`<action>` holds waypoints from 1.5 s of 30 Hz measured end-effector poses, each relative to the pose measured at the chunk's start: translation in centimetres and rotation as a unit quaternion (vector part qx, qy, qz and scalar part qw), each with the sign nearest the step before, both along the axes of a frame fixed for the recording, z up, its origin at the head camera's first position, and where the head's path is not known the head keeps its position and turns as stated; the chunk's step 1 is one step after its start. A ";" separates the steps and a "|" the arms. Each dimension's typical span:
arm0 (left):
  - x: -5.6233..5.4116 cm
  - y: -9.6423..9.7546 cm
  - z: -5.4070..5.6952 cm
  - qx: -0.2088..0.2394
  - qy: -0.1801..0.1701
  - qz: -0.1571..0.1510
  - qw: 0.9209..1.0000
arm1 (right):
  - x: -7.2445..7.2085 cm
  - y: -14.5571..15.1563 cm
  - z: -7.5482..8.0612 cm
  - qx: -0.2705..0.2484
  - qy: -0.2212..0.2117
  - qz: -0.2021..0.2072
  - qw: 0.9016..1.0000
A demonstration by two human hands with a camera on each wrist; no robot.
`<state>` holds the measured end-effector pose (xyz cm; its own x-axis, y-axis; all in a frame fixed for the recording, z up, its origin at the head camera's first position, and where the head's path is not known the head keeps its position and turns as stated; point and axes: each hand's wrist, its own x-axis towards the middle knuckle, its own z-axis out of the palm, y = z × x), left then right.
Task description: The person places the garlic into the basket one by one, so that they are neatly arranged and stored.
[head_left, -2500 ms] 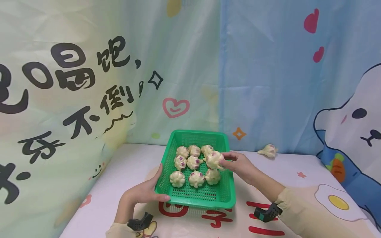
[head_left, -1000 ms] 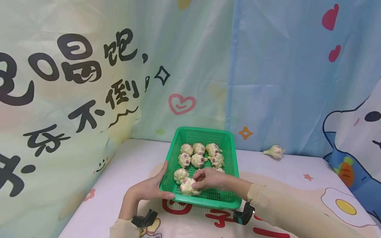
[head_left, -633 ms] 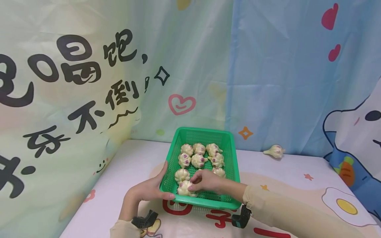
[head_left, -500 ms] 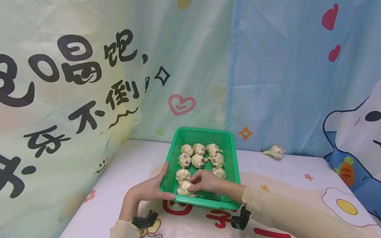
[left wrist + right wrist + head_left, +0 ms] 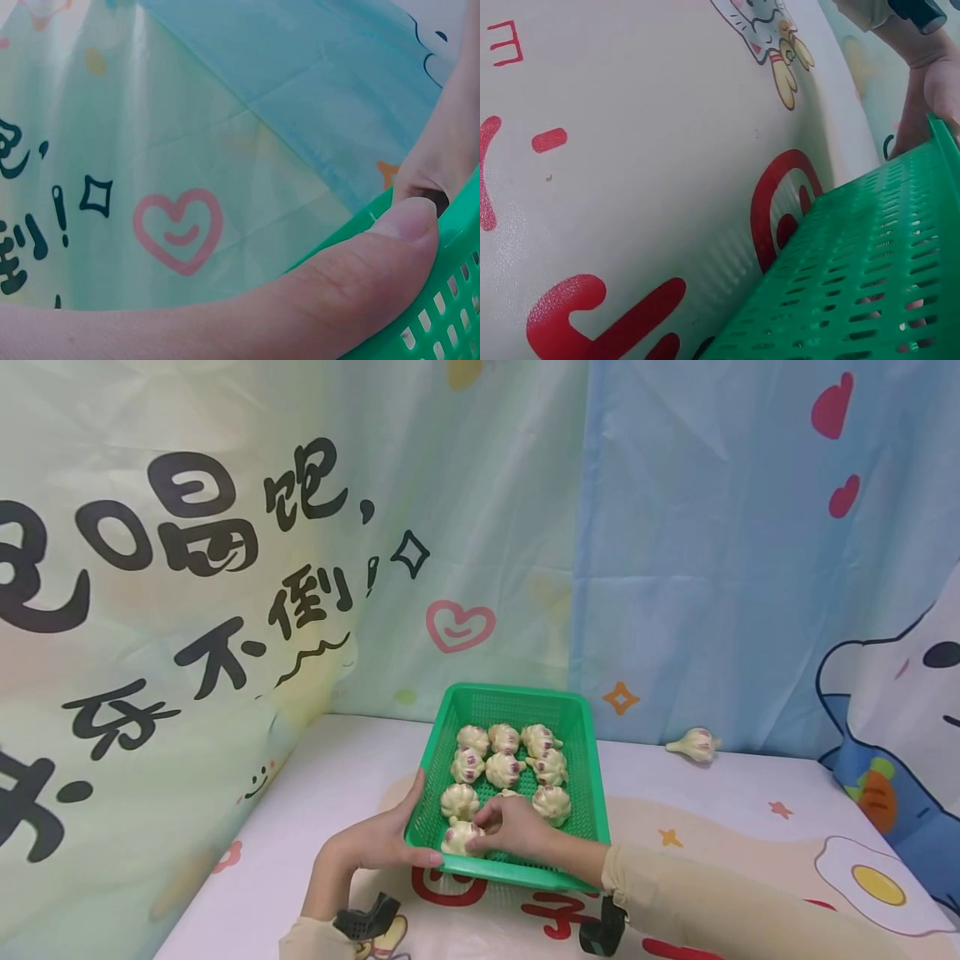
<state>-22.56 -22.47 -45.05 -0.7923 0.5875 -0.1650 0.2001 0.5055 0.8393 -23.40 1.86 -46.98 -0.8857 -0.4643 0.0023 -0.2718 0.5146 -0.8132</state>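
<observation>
The right hand [image 5: 517, 827] pinches a garlic bulb [image 5: 460, 837] by its right side, low in the front left part of a green plastic basket [image 5: 588, 777]. Behind that bulb lies another garlic bulb [image 5: 460, 802], and several more sit in rows across the basket. One bulb is mostly hidden behind the right fingers. At the basket's front left corner, the left hand [image 5: 382, 839] grips the edge, thumb over the front rim and fingers along the left side. In the left wrist view, the thumb [image 5: 360, 281] lies over the green rim.
One garlic bulb [image 5: 695, 745] lies outside the basket, at the back right of the table [image 5: 750, 785] near the blue curtain [image 5: 697, 568]. The printed curtain closes off the back and left. Each wrist wears a black device.
A bulb first held at the basket's right side now rests in the middle row. The right hand moves to the front left with another bulb, which has turned stem upward. The left hand stays.
</observation>
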 end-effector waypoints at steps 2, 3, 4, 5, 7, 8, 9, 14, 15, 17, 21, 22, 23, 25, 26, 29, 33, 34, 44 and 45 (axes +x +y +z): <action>0.0 0.1 0.1 0.000 0.000 -0.001 1.000 | 0.1 0.0 0.0 0.001 0.011 0.002 1.000; 0.0 0.2 0.1 0.001 0.000 -0.002 1.000 | 0.1 0.0 0.0 0.002 0.015 0.003 1.000; 0.0 0.2 0.2 0.001 0.000 -0.002 1.000 | 0.2 0.0 0.0 0.006 0.019 0.002 1.000; 0.0 0.3 0.2 0.002 -0.001 -0.003 1.000 | 0.2 0.0 0.1 0.009 0.023 0.003 1.000; 0.0 0.3 0.2 0.001 -0.002 -0.004 1.000 | 0.3 0.1 0.2 0.013 0.027 0.004 1.000; 0.0 0.4 0.2 0.001 -0.002 -0.004 1.000 | 0.3 0.1 0.3 0.015 0.028 0.006 0.999; 0.0 0.4 0.2 0.001 -0.002 -0.005 1.000 | 0.3 0.1 0.3 0.015 0.029 0.007 0.999; -0.1 0.5 0.2 -0.002 -0.002 -0.005 1.000 | 0.3 0.3 0.3 0.022 0.034 0.011 0.999; -0.1 0.5 0.2 -0.003 -0.001 -0.004 1.000 | 0.3 0.3 0.3 0.023 0.035 0.012 0.999; -0.1 0.6 0.2 -0.005 -0.001 -0.003 1.000 | 0.3 0.4 0.3 0.023 0.033 0.014 0.999; 0.0 0.6 0.3 -0.009 -0.001 -0.002 1.000 | 0.3 0.6 0.3 0.016 0.028 0.015 0.999; 0.0 0.7 0.3 -0.008 -0.002 -0.002 1.000 | 0.3 0.6 0.2 0.015 0.027 0.015 0.999; 0.0 0.7 0.3 -0.008 -0.002 -0.002 1.000 | 0.3 0.6 0.2 0.013 0.027 0.016 0.999; 0.1 0.7 0.3 -0.007 -0.003 -0.002 1.000 | 0.3 0.7 0.1 0.010 0.025 0.016 1.000; 0.1 0.7 0.2 -0.006 -0.004 -0.002 1.000 | 0.3 0.7 0.1 0.010 0.025 0.015 1.000; 0.1 0.7 0.1 -0.006 -0.005 0.000 1.000 | 0.3 1.0 0.1 0.009 0.021 0.008 1.000; 0.2 0.7 -0.2 -0.007 -0.009 0.005 1.000 | 0.3 1.9 0.9 -0.001 0.011 0.000 1.000; 0.2 0.6 -0.2 -0.007 -0.010 0.006 1.000 | 0.3 2.1 1.2 -0.005 0.007 -0.003 1.000; 0.1 0.1 -0.2 -0.004 -0.004 0.000 1.000 | -1.0 7.8 5.1 -0.050 0.011 -0.062 0.997; 0.1 0.1 -0.1 -0.002 -0.003 -0.001 1.000 | -1.2 8.7 5.3 -0.050 0.018 -0.072 0.996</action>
<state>-22.49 -22.35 -45.19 -0.7894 0.5891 -0.1729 0.1959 0.5085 0.8385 -24.58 10.54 -41.69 -0.9414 -0.3289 0.0747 -0.2310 0.4672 -0.8535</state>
